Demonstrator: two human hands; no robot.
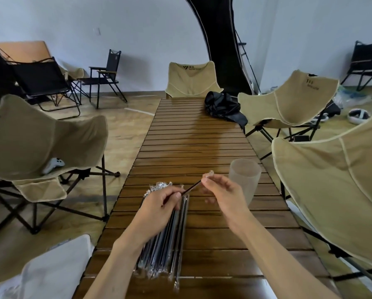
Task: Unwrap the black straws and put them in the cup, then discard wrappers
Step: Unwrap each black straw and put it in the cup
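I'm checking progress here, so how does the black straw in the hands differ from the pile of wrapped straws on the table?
The held black straw is raised between the left hand and right hand; the pile of clear-wrapped black straws lies flat on the slatted wooden table. The held one shows bare black with its wrapper pulled toward the tip; the pile's are sealed. Both are thin and black.

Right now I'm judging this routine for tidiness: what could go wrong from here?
The right hand pinches the clear wrapper right beside the cup; a sharp tug might topple it. The left hand holds the straw above the wrapped pile, so it could scatter them.
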